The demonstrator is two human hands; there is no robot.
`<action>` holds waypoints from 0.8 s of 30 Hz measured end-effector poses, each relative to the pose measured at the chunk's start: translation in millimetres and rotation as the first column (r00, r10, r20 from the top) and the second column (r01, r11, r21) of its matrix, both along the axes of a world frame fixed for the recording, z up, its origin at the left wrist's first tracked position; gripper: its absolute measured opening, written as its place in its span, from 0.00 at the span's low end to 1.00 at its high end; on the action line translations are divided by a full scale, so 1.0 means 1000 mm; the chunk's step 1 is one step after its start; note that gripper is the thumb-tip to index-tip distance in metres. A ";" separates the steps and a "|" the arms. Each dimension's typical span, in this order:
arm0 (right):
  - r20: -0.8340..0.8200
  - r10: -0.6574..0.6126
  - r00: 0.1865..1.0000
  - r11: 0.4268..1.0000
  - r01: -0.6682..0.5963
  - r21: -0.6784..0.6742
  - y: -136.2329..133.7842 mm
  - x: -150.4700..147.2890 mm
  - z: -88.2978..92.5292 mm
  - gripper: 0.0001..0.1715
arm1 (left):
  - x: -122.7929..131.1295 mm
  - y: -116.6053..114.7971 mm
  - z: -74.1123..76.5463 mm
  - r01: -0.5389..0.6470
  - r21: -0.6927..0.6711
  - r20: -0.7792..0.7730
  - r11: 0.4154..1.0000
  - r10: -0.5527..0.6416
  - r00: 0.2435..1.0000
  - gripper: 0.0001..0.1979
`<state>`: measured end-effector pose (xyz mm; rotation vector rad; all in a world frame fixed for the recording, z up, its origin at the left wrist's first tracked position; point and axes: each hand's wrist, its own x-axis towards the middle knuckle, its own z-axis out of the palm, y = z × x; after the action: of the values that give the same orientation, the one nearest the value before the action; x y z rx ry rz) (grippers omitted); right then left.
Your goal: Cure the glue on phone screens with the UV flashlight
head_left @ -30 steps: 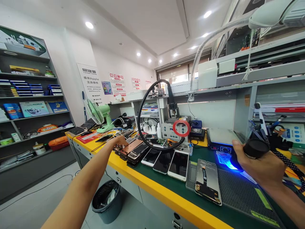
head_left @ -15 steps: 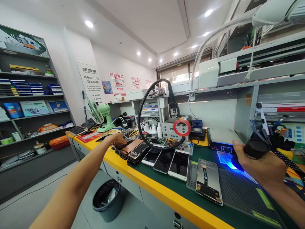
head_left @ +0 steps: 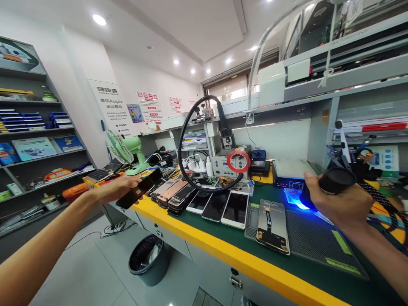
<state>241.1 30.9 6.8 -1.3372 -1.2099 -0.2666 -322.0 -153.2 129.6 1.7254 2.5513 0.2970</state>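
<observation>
On the left, my left hand point(head_left: 119, 188) grips a dark phone screen point(head_left: 140, 189), held tilted above the bench's yellow edge. Beside it lie stacks of phone screens point(head_left: 172, 190), one with a copper-coloured back. My right hand point(head_left: 344, 202) is closed round a black flashlight point(head_left: 338, 180), and blue light point(head_left: 298, 200) falls on the bench beyond it. Nearer the middle, three phones point(head_left: 235, 208) lie in a row. A detached phone screen point(head_left: 272, 227) with a ribbon cable rests back side up on a grey perforated mat point(head_left: 314, 242).
A black hose point(head_left: 181, 144) loops up from a grey station point(head_left: 219, 163) with a red ring. A flat grey device point(head_left: 293, 172) stands behind the light. A green fan point(head_left: 135, 148) is at the far left. A waste bin point(head_left: 149, 265) sits on the floor.
My left hand has lifted a phone screen off the pile and moved left towards me with it. My right hand still holds the flashlight. The view has shifted slightly.
</observation>
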 end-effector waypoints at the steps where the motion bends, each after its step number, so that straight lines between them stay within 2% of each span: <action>1: -0.023 0.004 1.000 1.000 -0.004 -0.006 -0.003 -0.002 0.002 0.31 | 0.012 -0.008 -0.013 0.053 0.023 0.142 0.998 -0.056 0.988 0.32; 2: -0.040 0.012 0.999 1.000 -0.012 -0.008 -0.005 -0.004 0.003 0.31 | 0.028 -0.013 -0.027 0.051 0.140 0.487 0.989 -0.114 0.866 0.36; 3: -0.054 0.021 0.998 1.000 -0.021 -0.005 -0.006 -0.006 0.005 0.31 | 0.048 -0.016 -0.042 -0.005 0.216 0.729 0.976 -0.158 0.666 0.39; 4: -0.072 0.033 0.997 0.999 -0.033 0.000 -0.008 -0.007 0.006 0.31 | 0.071 -0.017 -0.056 -0.043 0.230 0.855 0.972 -0.180 0.487 0.40; 6: -0.108 0.075 0.991 0.997 -0.074 0.014 -0.010 -0.008 0.007 0.31 | 0.126 -0.014 -0.079 -0.065 0.234 0.949 0.970 -0.214 0.233 0.39; 8: -0.147 0.133 0.980 0.991 -0.131 0.028 -0.011 -0.009 0.009 0.30 | 0.183 -0.001 -0.093 -0.041 0.260 0.964 0.965 -0.262 -0.051 0.36; 10: -0.201 0.181 0.963 0.984 -0.176 0.040 -0.011 -0.008 0.010 0.30 | 0.232 0.020 -0.099 0.044 0.220 0.910 0.974 -0.189 -0.369 0.32; 11: -0.232 0.197 0.953 0.980 -0.192 0.046 -0.011 -0.007 0.010 0.30 | 0.252 0.033 -0.101 0.083 0.212 0.864 0.974 -0.147 -0.482 0.31; 12: -0.263 0.209 0.942 0.978 -0.203 0.051 -0.010 -0.006 0.010 0.30 | 0.268 0.047 -0.102 0.128 0.230 0.817 0.965 -0.120 -0.564 0.29; 14: -0.320 0.226 0.920 0.974 -0.218 0.061 -0.007 -0.004 0.011 0.30 | 0.291 0.076 -0.105 0.217 0.257 0.746 0.942 -0.050 -0.664 0.28; 16: -0.369 0.239 0.898 0.971 -0.228 0.075 -0.004 -0.002 0.012 0.29 | 0.304 0.104 -0.107 0.289 0.286 0.721 0.914 -0.006 -0.693 0.28; 20: -0.466 0.269 0.843 0.963 -0.246 0.111 -0.002 0.001 0.016 0.29 | 0.321 0.148 -0.112 0.363 0.319 0.736 0.875 0.012 -0.677 0.27; 24: -0.558 0.309 0.770 0.950 -0.283 0.135 0.000 0.003 0.019 0.30 | 0.336 0.173 -0.113 0.452 0.280 0.775 0.847 0.079 -0.628 0.31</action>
<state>244.5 31.4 25.6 -1.0526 -0.8655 0.3266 13.9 19.8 16.4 0.6955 0.4191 0.8339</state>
